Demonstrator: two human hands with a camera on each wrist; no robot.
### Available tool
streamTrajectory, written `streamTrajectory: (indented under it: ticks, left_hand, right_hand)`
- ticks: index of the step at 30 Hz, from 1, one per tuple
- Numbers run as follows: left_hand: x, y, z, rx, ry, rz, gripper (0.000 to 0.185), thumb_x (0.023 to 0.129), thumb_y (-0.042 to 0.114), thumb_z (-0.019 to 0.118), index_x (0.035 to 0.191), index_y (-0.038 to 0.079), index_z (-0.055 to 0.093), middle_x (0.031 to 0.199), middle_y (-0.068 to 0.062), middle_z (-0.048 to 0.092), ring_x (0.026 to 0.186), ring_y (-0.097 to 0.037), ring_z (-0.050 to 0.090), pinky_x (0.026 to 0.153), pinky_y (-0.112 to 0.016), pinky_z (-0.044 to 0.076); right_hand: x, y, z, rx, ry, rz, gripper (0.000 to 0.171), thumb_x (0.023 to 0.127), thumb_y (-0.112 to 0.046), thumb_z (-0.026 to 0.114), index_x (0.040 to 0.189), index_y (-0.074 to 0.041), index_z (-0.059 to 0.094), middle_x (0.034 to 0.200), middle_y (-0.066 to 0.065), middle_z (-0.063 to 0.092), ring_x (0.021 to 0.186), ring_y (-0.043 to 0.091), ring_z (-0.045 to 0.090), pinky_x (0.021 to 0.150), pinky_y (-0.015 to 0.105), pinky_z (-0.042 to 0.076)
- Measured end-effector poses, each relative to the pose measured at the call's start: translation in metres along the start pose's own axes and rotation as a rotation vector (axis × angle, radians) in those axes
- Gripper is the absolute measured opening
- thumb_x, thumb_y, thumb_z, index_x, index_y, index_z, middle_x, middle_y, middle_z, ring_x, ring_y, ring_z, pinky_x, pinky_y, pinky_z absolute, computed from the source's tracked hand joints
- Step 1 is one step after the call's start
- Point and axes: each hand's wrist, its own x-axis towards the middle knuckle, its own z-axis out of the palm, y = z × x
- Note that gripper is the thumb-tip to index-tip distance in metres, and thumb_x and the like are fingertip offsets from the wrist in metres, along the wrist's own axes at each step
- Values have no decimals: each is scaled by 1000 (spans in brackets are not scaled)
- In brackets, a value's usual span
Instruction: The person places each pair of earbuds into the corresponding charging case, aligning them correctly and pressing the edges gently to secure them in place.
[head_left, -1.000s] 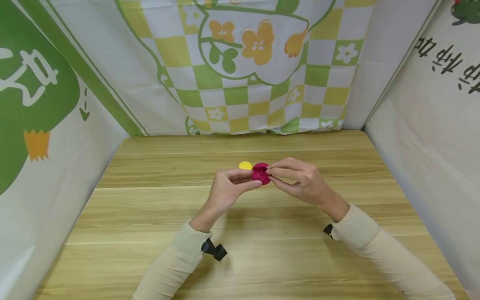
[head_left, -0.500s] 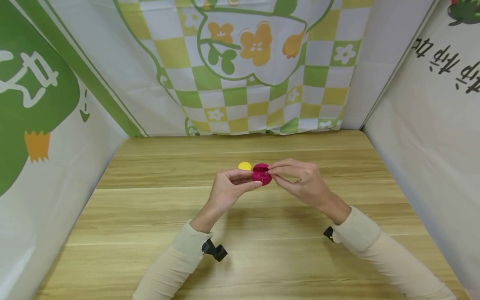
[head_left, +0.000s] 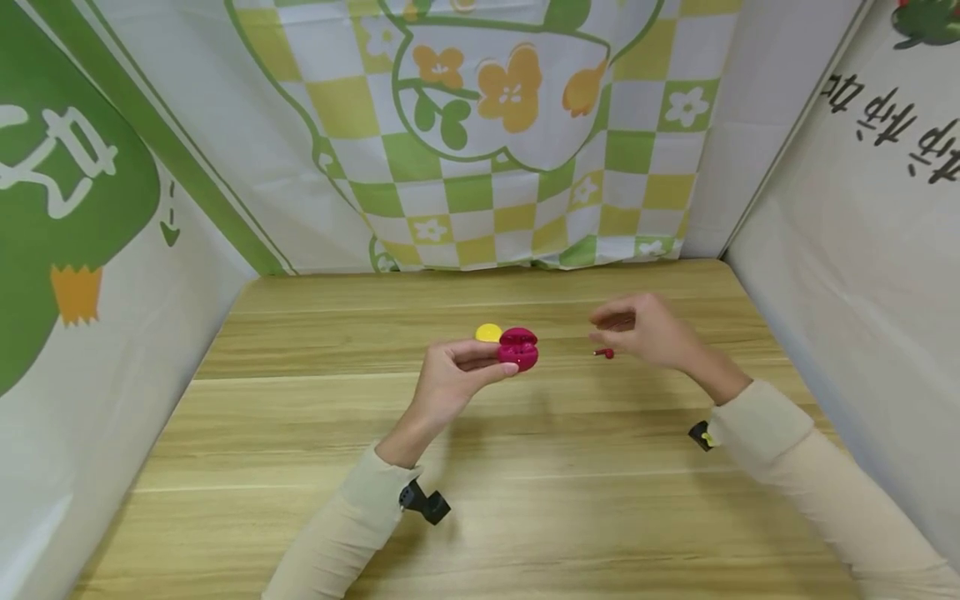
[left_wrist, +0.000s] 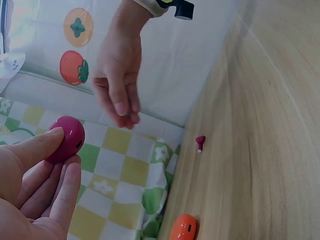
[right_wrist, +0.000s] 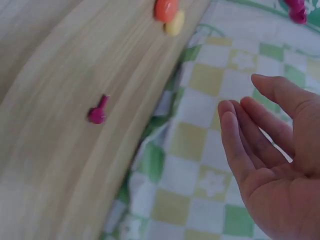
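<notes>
My left hand (head_left: 444, 379) grips a magenta earbud case (head_left: 519, 357), its lid raised, between thumb and fingers above the table. In the left wrist view the rounded outside of that case (left_wrist: 70, 137) shows at my thumb. To the right, my right hand (head_left: 648, 333) hovers with bent, relaxed fingers; its wrist view shows nothing between them (right_wrist: 272, 145). Below it on the table lies one magenta earbud (head_left: 606, 353), seen whole in the right wrist view as an earbud (right_wrist: 97, 114) with a short stem. Whether another earbud sits inside the case is too small to tell.
A yellow rounded object (head_left: 489, 332) stands on the table behind my left hand. Beside it, the right wrist view shows an orange rounded object (right_wrist: 165, 10). The wooden table (head_left: 570, 517) ends at a patterned cloth (head_left: 480, 200) at the back.
My right hand has left the case and moved right and up. The earbud on the table now shows below it. My left hand still holds the case, shifted slightly left.
</notes>
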Motion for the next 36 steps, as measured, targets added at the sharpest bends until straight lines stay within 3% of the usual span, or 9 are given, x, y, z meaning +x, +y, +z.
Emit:
streamTrajectory:
  ticks: [3,12,21,27,36]
  left_hand:
    - [0,-2,0,-3,3,-1,29,86,13,89,112,4,81,112,-12,81,95,-15,80,84,-27,65]
    - [-2,-7,1,-30,4,11,28,85,10,89,111,2,81,110,-14,81,94,-15,80,84,-28,66]
    - [-4,-10,-1,-21,16,6,28,86,11,89,111,2,81,112,-13,81,95,-16,80,84,-28,66]
    - [-5,-10,-1,-20,20,0,28,86,11,89,111,2,81,113,-13,81,96,-16,80,84,-28,66]
    - [-5,-10,-3,-26,7,-4,29,86,10,89,112,2,81,113,-14,81,96,-16,80,84,-27,66]
  right_hand:
    - [1,16,-4,-19,-27,63,24,98,-16,77,117,-1,79,113,17,80,101,29,77,87,35,64]
    - [6,53,8,-84,-57,186,24,97,-11,76,113,7,77,107,21,80,99,34,76,91,49,63]
    - [15,79,25,-162,-54,235,14,92,-16,80,96,-3,82,93,11,81,88,23,75,80,36,61]
    - [18,83,31,-202,-59,284,14,90,-20,82,89,-6,81,88,7,78,82,21,66,72,28,51]
    - [24,75,32,-250,-74,269,9,89,-14,82,85,-6,81,85,8,77,83,23,64,78,36,52]
